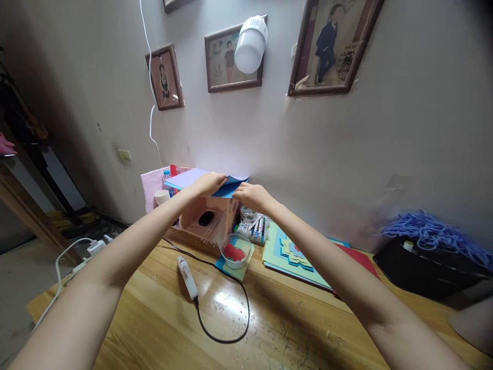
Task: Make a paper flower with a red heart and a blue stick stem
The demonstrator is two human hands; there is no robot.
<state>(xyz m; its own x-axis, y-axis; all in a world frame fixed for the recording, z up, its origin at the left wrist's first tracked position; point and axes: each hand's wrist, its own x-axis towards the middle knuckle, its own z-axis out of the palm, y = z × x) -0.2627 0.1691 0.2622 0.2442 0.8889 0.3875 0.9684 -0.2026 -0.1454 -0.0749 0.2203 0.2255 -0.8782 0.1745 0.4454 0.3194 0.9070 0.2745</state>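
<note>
A flat stack of paper sheets lies across the top of an open pink cardboard box (149, 191), with a thin, pale lilac paper sheet (187, 178) uppermost and bright blue paper sheets (227, 193) beneath it. The stack's long axis runs roughly left to right across the view, and both hands are at its right-hand part, where the sheets part in a narrow, dark gap. The left hand (210, 183) reaches over the top, its fingers bent and drawn together on the lilac sheet, seeming to pinch its edge beside the gap. The right hand (252, 197) comes in from the right, fingers curled nearly closed, apparently pinching the blue sheets by their near right corner. The right hand is thus nearer that corner, while the left lies farther in along the stack; the two are close but apart. The exact fingertip contact is too small to make out. Nearer the person, on the wooden desk (154, 324), a round clear plastic bowl (235, 264) holds something red, and a white handheld tool with a black cord (187, 278) lies to its left. Markers (263, 229) sit just right of the box.
</note>
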